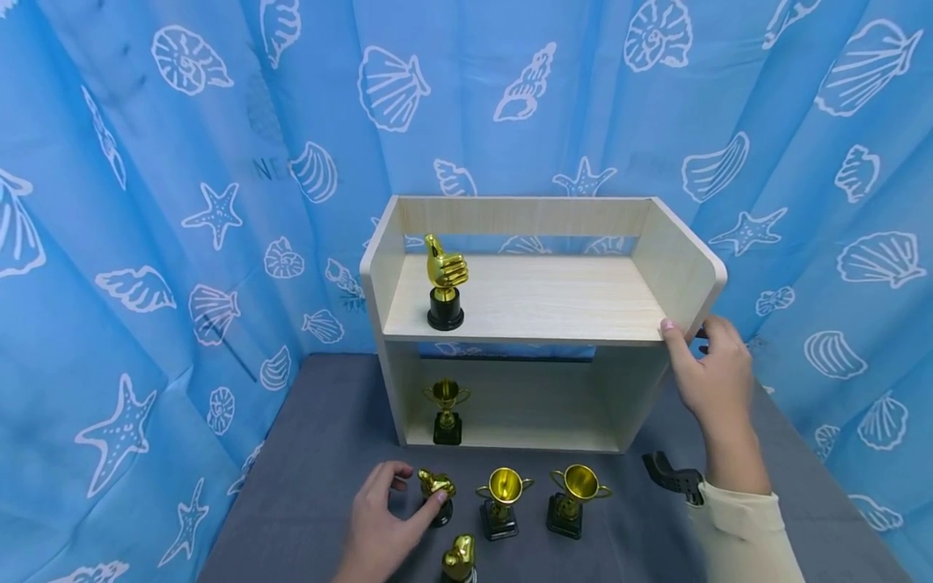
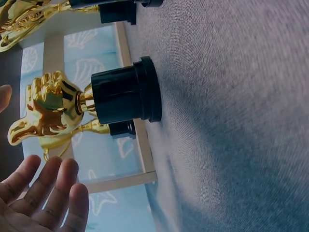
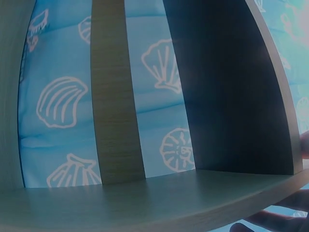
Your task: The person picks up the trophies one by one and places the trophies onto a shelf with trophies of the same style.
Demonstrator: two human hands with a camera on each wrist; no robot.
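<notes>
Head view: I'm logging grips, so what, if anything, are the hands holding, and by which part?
The right hand grips the shelf unit by its right side panel, at the front; the left hand, beside a thumbs-up trophy, holds nothing.

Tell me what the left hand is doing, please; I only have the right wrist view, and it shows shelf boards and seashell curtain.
Observer: The left hand is spread beside a thumbs-up trophy that stands on the table; its fingers are not closed on it.
Operator: Understood. And what stands on the upper shelf?
Observer: A second thumbs-up trophy, upright, near the left end as the head view shows it.
</notes>
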